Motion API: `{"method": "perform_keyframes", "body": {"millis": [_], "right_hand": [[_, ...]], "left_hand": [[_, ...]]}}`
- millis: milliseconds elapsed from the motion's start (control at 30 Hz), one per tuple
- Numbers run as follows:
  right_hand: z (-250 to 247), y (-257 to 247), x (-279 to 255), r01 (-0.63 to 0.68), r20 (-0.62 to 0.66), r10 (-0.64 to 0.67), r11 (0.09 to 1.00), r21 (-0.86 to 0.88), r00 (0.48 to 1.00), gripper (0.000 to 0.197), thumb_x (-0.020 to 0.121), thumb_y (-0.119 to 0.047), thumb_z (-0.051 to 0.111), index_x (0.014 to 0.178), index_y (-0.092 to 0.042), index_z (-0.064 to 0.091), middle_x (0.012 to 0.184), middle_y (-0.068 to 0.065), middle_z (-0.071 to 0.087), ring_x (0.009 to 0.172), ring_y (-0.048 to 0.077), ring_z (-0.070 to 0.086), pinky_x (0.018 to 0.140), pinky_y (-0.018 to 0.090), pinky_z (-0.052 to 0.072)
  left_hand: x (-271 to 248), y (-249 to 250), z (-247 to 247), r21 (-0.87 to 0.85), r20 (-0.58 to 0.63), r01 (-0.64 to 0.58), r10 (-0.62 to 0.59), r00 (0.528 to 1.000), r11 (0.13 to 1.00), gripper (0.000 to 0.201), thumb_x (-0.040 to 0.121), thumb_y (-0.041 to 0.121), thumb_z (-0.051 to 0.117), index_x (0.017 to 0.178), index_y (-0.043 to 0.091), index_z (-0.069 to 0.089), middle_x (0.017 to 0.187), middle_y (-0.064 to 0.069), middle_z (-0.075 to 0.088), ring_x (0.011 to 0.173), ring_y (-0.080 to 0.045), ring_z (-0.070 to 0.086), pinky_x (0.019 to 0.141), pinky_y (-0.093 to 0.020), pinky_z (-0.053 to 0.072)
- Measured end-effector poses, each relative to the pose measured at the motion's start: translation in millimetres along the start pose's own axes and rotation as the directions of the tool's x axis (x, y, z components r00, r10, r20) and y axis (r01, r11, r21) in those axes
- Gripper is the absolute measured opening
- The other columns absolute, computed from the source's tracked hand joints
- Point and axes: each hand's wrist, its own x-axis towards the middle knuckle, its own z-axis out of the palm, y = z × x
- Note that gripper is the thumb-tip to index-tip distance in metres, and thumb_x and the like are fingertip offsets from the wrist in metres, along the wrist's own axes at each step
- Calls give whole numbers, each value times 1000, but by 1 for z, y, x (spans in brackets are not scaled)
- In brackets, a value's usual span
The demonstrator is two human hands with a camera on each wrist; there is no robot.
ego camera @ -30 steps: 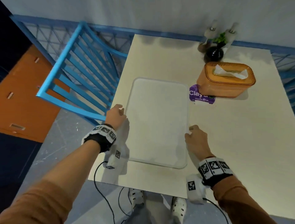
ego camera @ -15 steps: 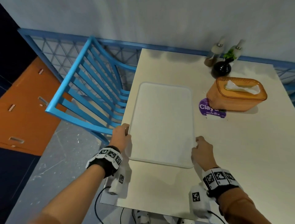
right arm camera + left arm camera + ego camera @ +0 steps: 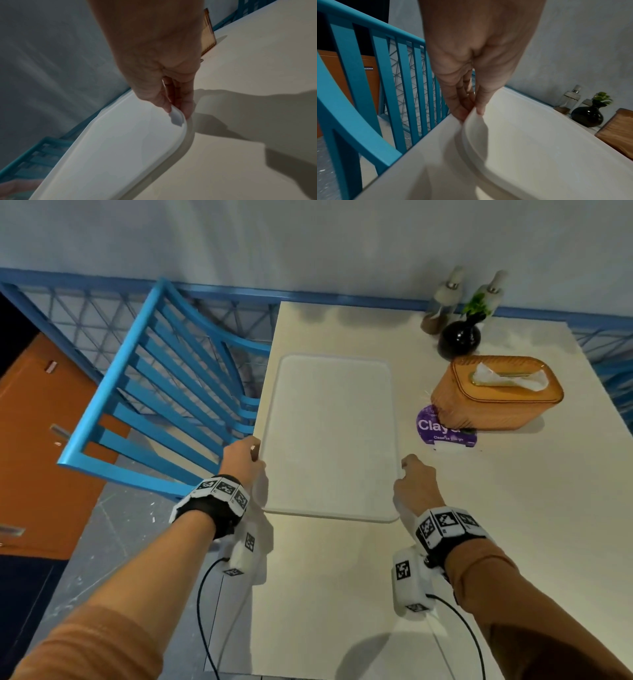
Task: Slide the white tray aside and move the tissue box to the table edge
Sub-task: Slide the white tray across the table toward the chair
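White tray flat on the counter by its left edge, left hand pinching the left rim, right hand pinching the right rim, tissue box far right, near a black vase

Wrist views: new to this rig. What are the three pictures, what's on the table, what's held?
There is no robot here: a person wears three cameras. The head view looks down over both arms; the marker-covered bands carry the wrist cameras, and each wrist view looks along one hand to its fingers.

On the cream table lies a white tray, close to the table's left edge. The left hand pinches the tray's left rim, thumb on top, which the left wrist view shows plainly. The right hand pinches the right rim the same way.

To the right stands an orange tissue box, untouched, partly on a purple sticker. Behind it are a black vase and two bottles. A blue chair stands to the table's left.
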Motion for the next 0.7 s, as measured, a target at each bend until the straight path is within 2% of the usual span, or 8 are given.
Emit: {"method": "perform_keyframes", "body": {"millis": [133,267,333,400,467,567,633,700], "right_hand": [[2,-1,-7,-13,27,15,998,-68,1000,34,87,5,41,120,1,45,119,28,52,100,42,59,83,42,52],[-9,1,-20,-19,82,30,992,-127,996,34,91,1,41,126,-1,43,122,27,53,100,40,60,85,43,52],[-25,8,-27,-17,115,32,992,-127,993,33,92,-4,44,125,-2,46,124,25,53,97,37,59,87,41,52],[-50,18,-31,-17,126,33,992,-125,992,32,90,-7,48,122,-5,51,128,22,52,102,36,59,87,39,53],[-80,29,-31,-1,151,27,985,-171,988,30,89,-10,50,118,-6,55,130,20,51,99,29,57,82,34,49],[-130,44,-28,-1,142,30,979,-202,989,12,88,-9,50,98,-9,57,125,21,55,93,16,43,67,27,41],[-162,50,-26,-31,79,46,982,-185,996,9,88,-7,49,92,-9,57,116,23,59,89,19,48,55,25,44],[-188,55,-23,-69,33,75,987,-146,997,18,89,-7,49,100,-4,63,101,19,59,83,26,56,58,31,52]], "left_hand": [[-2,-3,2,52,16,-9,8,1000,999,31,85,5,59,117,2,57,112,-21,64,89,-23,49,80,-34,41],[-8,-2,-6,121,117,5,-19,993,993,37,84,4,57,121,5,54,117,-21,62,96,-30,54,79,-33,40],[-11,1,-15,156,145,9,-32,989,988,45,84,7,58,128,7,50,123,-22,60,107,-35,56,88,-39,47],[-17,8,-25,155,131,-2,-18,991,988,49,86,11,59,133,6,46,128,-23,57,116,-39,55,98,-47,46],[-23,17,-34,142,102,-27,12,995,989,48,87,12,60,133,3,47,128,-24,58,118,-40,54,100,-48,42],[-31,37,-43,124,103,-75,62,993,990,48,87,13,61,133,3,50,128,-23,60,118,-38,55,100,-44,43],[-33,59,-44,86,123,-100,89,988,991,45,87,12,61,130,4,53,127,-21,61,117,-36,56,99,-41,44],[-32,87,-40,51,120,-140,133,984,989,40,87,11,61,126,4,58,123,-19,64,114,-34,58,96,-37,44]]}}
